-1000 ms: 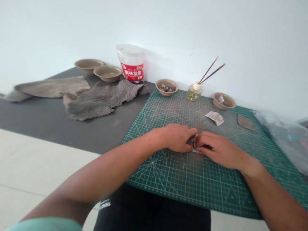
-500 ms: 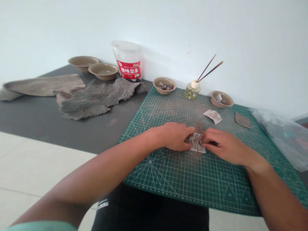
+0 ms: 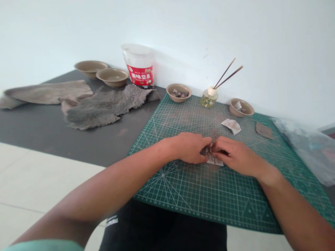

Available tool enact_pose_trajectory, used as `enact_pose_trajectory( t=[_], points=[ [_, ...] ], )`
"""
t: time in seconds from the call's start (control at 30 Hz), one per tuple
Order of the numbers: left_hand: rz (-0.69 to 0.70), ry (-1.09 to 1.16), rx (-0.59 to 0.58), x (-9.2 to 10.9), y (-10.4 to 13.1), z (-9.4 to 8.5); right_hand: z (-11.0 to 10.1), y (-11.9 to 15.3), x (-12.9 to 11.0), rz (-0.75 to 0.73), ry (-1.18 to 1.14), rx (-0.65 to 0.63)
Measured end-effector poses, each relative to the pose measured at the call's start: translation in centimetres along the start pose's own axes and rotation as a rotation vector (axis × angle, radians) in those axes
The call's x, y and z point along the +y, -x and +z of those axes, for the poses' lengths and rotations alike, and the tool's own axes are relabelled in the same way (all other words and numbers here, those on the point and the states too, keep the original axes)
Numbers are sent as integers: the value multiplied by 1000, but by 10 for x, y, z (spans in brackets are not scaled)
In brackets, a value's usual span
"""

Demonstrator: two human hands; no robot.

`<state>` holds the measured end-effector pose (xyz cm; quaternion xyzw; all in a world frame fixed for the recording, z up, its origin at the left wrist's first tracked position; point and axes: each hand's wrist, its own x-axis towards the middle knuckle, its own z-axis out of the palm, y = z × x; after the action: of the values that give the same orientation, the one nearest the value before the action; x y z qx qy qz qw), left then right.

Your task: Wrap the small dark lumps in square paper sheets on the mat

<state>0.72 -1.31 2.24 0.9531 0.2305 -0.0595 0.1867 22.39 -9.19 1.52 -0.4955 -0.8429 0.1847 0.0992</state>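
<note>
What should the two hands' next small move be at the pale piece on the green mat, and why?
Probably a short stroke of the right hand toward the right edge of the pale piece, with the left hand steadying it: the left thumb and forefinger are at its left side, the right fingertips are bunched over it, and dark smudges mark it.

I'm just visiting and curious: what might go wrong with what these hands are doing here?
The small pale sheet might slip or crease, since both hands, left and right, crowd over it. Brownish smudges on the green mat could rub off onto it. Less likely, a reaching arm might knock the bottle with two sticks.
</note>
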Motion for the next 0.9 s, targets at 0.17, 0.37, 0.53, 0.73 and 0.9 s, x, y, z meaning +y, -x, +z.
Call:
enact_pose_trajectory(
  t=[0.17, 0.37, 0.53, 0.73, 0.9],
  points=[
    [6, -8, -7, 0, 0, -1, -4, 4, 3, -25, -53, -99],
    [10, -9, 1, -1, -1, 1, -3, -1, 7, 22, 49, 21],
    [10, -4, 12, 0, -1, 1, -5, 4, 3, -47, -25, -76],
    [-8, -7, 14, 0, -2, 1, -3, -2, 4, -34, 31, -6],
    [7, -2, 11, 0, -1, 1, -3, 1, 6, -51, -14, -78]
  ],
)
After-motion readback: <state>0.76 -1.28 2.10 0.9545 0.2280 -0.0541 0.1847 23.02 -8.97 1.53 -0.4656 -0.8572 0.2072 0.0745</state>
